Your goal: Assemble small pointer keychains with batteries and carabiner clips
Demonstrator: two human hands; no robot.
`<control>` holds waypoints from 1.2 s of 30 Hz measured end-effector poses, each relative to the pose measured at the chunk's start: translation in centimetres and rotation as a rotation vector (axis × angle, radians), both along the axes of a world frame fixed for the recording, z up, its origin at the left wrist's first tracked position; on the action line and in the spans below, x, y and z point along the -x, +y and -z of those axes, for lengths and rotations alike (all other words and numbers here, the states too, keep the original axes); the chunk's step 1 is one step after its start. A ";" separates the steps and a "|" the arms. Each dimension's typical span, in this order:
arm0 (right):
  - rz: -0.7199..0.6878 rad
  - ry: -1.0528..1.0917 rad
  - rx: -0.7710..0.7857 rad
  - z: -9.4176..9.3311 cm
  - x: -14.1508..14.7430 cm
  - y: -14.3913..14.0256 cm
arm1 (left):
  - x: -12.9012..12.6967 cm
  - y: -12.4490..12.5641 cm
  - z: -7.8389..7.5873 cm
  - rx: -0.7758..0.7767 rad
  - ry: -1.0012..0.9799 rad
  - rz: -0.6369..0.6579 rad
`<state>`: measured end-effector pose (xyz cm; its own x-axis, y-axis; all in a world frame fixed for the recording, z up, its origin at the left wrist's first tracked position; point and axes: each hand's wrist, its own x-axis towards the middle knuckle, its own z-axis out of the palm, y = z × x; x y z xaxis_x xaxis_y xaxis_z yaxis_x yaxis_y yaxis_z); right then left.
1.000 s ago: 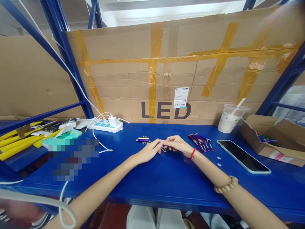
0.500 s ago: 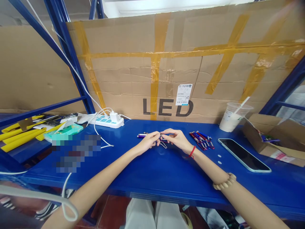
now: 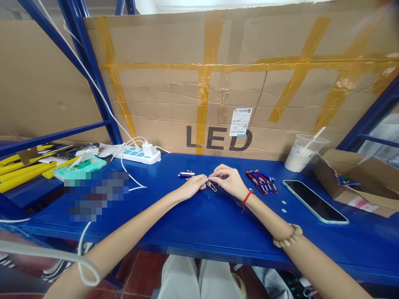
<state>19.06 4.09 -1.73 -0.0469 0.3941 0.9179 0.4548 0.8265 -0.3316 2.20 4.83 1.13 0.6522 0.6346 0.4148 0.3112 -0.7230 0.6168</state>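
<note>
Head view: the left hand [image 3: 190, 189] and right hand [image 3: 229, 181] meet fingertip to fingertip over the blue bench [image 3: 199, 224], both pinched narrow on one small keychain torch [image 3: 211, 184], its metal clip dangling at the bench top — held between two hands, likely so each can grip an end. A purple torch [image 3: 186, 175] lies just behind. Finished torches [image 3: 262, 182] lie right, a phone [image 3: 314, 201] beyond — nothing blocks the hands.
</note>
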 end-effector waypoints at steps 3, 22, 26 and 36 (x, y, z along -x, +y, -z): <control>0.036 -0.004 0.034 0.1 0.0 -0.1 | 0.3 0.4 0.1 -0.104 0.040 0.015; 0.143 -0.019 0.184 0.6 0.3 -0.1 | 0.7 1.2 0.1 -0.258 0.002 0.003; 0.199 0.017 0.170 0.5 0.6 -0.4 | 0.7 1.2 0.1 -0.247 -0.040 0.018; 0.317 0.062 0.237 0.4 0.8 -0.8 | 0.4 1.3 0.2 -0.374 -0.023 -0.007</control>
